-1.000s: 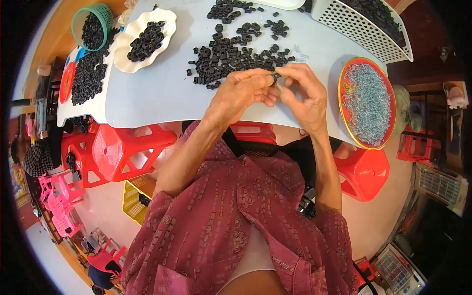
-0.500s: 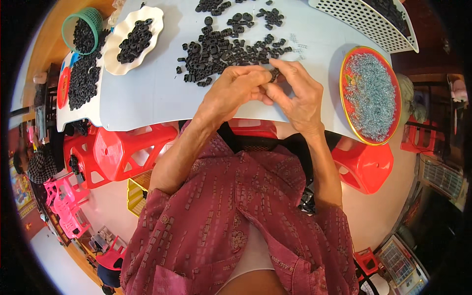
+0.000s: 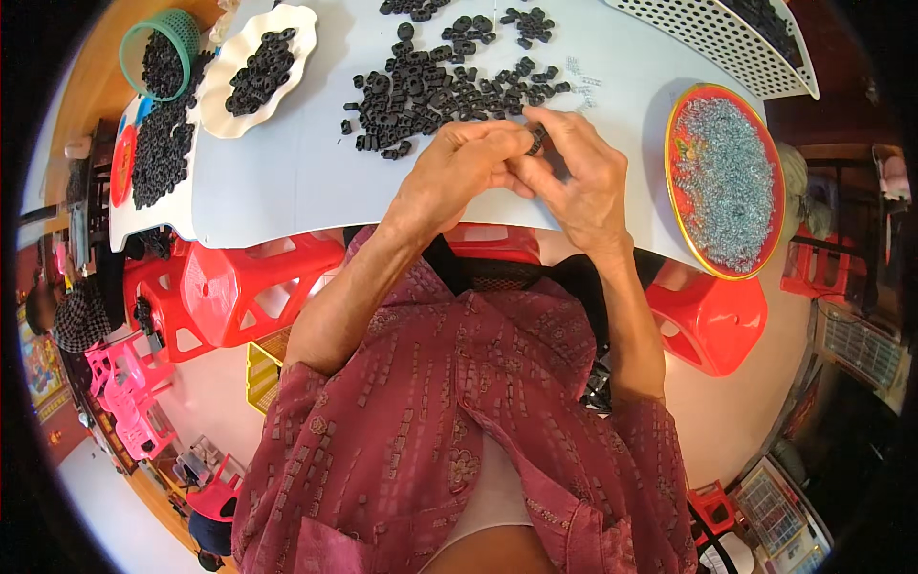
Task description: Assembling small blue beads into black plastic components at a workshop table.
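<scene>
Both my hands meet above the near edge of the pale table [image 3: 277, 191]. Between their fingertips is a small black plastic part [image 3: 535, 142], mostly covered by the fingers. My left hand [image 3: 459, 167] is closed on it from the left, fingers curled. From the right, my right hand [image 3: 581, 177] pinches it between thumb and forefinger. Just beyond the hands spreads a loose pile of black plastic parts [image 3: 411, 96]. A few clear small pieces [image 3: 583, 81] lie at the pile's right end. To the right, a red tray with a yellow rim [image 3: 668, 182] holds many small clear pieces.
At the left stand a scalloped cream dish [image 3: 218, 113] of black parts and a green basket [image 3: 191, 38] tipped over more of them. A white perforated basket [image 3: 708, 43] sits at the far right. Red stools [image 3: 258, 297] and a yellow crate [image 3: 263, 378] are below the table.
My hands stay together on the small black part, with only slight finger movement. The whole view has shifted a little; the things on the table look unchanged.
</scene>
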Available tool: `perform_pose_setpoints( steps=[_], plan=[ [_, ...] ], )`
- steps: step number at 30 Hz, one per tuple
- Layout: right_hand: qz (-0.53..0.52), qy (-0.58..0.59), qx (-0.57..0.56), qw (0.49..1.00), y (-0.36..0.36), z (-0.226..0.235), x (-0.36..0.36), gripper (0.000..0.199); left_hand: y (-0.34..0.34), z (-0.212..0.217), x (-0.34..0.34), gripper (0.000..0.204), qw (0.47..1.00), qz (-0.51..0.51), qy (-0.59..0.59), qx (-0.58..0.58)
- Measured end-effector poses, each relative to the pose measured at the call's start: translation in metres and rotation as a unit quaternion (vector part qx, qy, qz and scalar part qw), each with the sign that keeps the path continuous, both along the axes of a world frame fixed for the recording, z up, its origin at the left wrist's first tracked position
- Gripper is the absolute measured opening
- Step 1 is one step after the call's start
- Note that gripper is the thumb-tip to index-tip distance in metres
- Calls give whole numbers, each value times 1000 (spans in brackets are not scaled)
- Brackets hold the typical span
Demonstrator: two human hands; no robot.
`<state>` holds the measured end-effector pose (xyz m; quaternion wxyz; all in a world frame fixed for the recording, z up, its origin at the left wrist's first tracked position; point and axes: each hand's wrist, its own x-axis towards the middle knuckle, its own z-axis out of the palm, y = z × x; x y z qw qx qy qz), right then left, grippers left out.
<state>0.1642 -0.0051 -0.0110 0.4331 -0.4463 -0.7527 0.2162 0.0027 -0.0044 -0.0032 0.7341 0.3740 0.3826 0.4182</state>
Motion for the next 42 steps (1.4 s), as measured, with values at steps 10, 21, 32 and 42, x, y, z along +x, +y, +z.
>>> perform_pose_setpoints(
  steps=[10,21,32,42],
  plan=[
    [36,34,-14,999,1,-1,-4,35,-3,-6,-1,25,999,8,-39,31],
    [32,39,131,990,12,-12,-5,26,-3,-4,6,24,996,61,-30,49],
    [59,26,38,997,-3,5,8,26,-9,-9,7,30,995,21,-3,96],
    [-131,-77,112,982,87,101,92,24,-18,-12,2,29,985,3,60,160]
  ],
)
